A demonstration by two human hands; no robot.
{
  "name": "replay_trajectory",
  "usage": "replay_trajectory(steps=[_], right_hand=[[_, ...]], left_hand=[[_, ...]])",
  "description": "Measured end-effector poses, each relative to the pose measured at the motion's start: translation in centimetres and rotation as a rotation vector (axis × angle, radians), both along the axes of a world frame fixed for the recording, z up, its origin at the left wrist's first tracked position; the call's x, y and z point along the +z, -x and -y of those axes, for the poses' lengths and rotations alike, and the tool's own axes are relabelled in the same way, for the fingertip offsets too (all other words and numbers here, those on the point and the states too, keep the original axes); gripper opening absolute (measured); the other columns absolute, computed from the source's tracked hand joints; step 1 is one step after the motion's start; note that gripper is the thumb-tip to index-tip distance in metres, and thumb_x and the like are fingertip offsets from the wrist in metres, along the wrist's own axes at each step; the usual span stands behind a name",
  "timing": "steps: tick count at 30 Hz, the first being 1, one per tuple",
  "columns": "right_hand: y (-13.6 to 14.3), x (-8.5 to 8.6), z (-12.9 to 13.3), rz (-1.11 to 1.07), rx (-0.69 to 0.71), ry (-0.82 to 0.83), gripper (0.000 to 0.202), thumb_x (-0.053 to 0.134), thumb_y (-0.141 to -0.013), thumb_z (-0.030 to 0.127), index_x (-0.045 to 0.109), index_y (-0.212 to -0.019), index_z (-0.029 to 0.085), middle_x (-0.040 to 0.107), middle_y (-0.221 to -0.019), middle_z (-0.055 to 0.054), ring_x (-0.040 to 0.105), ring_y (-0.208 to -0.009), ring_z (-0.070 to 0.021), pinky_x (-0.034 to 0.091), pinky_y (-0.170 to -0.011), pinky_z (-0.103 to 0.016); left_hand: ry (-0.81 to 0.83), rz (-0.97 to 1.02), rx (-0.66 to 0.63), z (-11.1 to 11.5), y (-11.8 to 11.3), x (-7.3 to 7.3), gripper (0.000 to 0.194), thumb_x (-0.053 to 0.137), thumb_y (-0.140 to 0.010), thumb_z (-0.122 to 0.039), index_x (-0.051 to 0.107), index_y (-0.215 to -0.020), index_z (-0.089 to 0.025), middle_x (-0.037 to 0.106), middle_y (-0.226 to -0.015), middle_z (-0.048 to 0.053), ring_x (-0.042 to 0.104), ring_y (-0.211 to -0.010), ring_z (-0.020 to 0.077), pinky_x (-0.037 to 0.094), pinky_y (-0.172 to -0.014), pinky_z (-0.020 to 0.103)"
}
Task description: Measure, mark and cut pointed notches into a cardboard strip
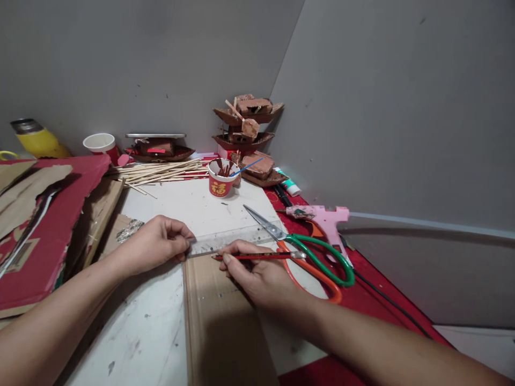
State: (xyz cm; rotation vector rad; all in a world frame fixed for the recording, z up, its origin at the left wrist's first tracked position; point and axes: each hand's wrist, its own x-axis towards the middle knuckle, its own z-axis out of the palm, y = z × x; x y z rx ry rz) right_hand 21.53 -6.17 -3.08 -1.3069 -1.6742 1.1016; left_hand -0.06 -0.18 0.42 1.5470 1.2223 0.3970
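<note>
A clear ruler (237, 237) lies across the far end of a brown cardboard strip (225, 327). My left hand (153, 244) pinches the ruler's left end at the strip's corner. In my right hand (261, 279) is a red and black pencil (267, 255), its tip pointing left near the ruler's lower edge. The right fingers rest against the ruler and the cardboard. Just beyond that hand lie scissors (319, 257) with one green and one orange handle, blades over the ruler's right part.
A pink glue gun (328, 219) lies at the right with its cord. Behind are a paper cup (220, 185) with brown paint, wooden sticks (169, 172) and several brown model boats (245, 140). Red cardboard (76, 198) and a yellow bottle (42, 142) are at the left. Grey walls enclose the back.
</note>
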Motion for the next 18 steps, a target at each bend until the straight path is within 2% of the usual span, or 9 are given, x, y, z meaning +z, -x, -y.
replay_trajectory(steps=[5, 8, 14, 18], right_hand=[[-0.3, -0.1, 0.3, -0.219, -0.053, 0.095, 0.014, 0.058, -0.090, 0.031, 0.064, -0.090, 0.018, 0.069, -0.081, -0.004, 0.065, -0.074, -0.0161, 0.052, -0.066, -0.028], [-0.8, 0.5, 0.6, -0.356, -0.136, 0.080, 0.019, 0.063, -0.090, 0.036, 0.065, -0.094, 0.018, 0.071, -0.080, -0.006, 0.065, -0.068, -0.0154, 0.054, -0.062, -0.027], [-2.4, 2.9, 0.2, -0.330, -0.286, -0.081, 0.013, 0.068, -0.085, 0.031, 0.068, -0.089, 0.019, 0.073, -0.077, -0.004, 0.066, -0.063, -0.0134, 0.057, -0.059, -0.025], [-2.8, 3.3, -0.4, -0.312, -0.295, -0.094, 0.014, 0.069, -0.081, 0.032, 0.067, -0.086, 0.019, 0.072, -0.075, -0.003, 0.065, -0.061, -0.0137, 0.056, -0.057, -0.026]], left_hand=[[-0.016, -0.012, -0.007, 0.0, 0.1, 0.0, 0.020, 0.062, -0.073, -0.030, 0.072, -0.078, -0.013, 0.060, -0.058, -0.001, 0.045, -0.051, 0.0108, 0.033, -0.052, 0.023], [-0.023, -0.016, -0.015, 0.1, 0.2, -0.1, 0.020, 0.062, -0.074, -0.030, 0.072, -0.079, -0.013, 0.060, -0.059, 0.000, 0.047, -0.054, 0.0117, 0.034, -0.053, 0.023], [-0.037, 0.000, -0.023, 0.0, 0.3, -0.3, 0.019, 0.063, -0.074, -0.029, 0.072, -0.079, -0.013, 0.060, -0.060, 0.000, 0.045, -0.054, 0.0109, 0.033, -0.052, 0.022], [-0.032, 0.015, -0.033, 0.0, 0.4, -0.4, 0.021, 0.063, -0.074, -0.030, 0.072, -0.080, -0.013, 0.060, -0.060, -0.001, 0.046, -0.053, 0.0107, 0.032, -0.050, 0.022]])
